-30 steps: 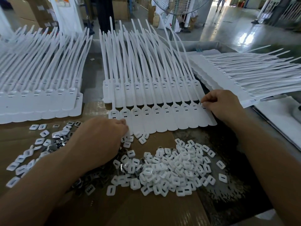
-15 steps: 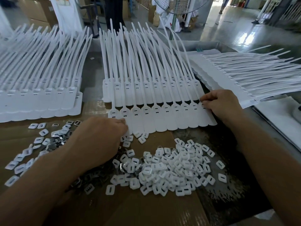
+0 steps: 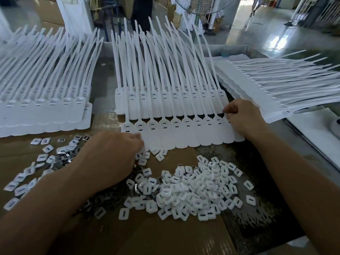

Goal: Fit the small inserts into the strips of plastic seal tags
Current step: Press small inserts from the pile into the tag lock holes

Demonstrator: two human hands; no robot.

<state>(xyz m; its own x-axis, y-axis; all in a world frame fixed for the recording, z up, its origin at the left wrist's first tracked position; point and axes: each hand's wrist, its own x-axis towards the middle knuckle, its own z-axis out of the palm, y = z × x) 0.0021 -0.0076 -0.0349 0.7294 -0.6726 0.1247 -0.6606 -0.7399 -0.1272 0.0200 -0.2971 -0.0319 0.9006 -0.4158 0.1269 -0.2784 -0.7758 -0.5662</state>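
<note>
**Two hands are working at opposite ends of the front strip of seal tags.**

The front strip (image 3: 184,138) is lying crosswise before the person, its long axis running left to right and its tails pointing away. The right hand (image 3: 242,116) is curling over the strip's right end, thumb and forefinger pinching at the last tag's head; whether an insert is sitting between them I cannot tell. The left hand (image 3: 110,159) is resting knuckles-up at the strip's left end, fingertips tucked under, so I cannot tell whether it is holding anything. The heap of white inserts (image 3: 193,192) is lying just on the near side of the strip, below its middle. The left hand is sitting nearer it, so I'd judge the next pick is falling to that hand.
</note>
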